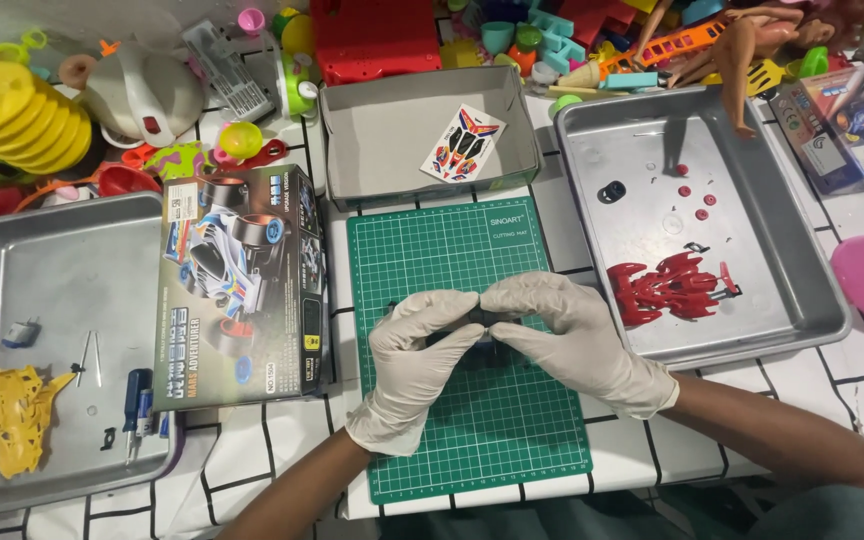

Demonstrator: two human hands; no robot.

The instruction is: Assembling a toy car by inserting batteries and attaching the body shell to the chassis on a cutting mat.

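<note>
1. While both gloved hands meet over the green cutting mat (472, 400), the left hand (414, 352) and the right hand (562, 330) pinch a small dark part (479, 318) between their fingertips, the part sitting just above the mat's middle.
2. Right of the mat, a metal tray (802, 290) holds a red car body (670, 290), a few small red round pieces and a black ring (610, 191).
3. At the left, a second metal tray (52, 260) carries a yellow parts frame (14, 415), a blue-handled screwdriver (137, 400), a small motor (20, 333) and thin rods.
4. Behind the mat, an open grey box (422, 130) contains a sticker sheet (463, 143); a toy car kit box (242, 285) lies between the left tray and the mat.
5. Most of the dark part is covered by the fingers, so its shape cannot be made out.
</note>
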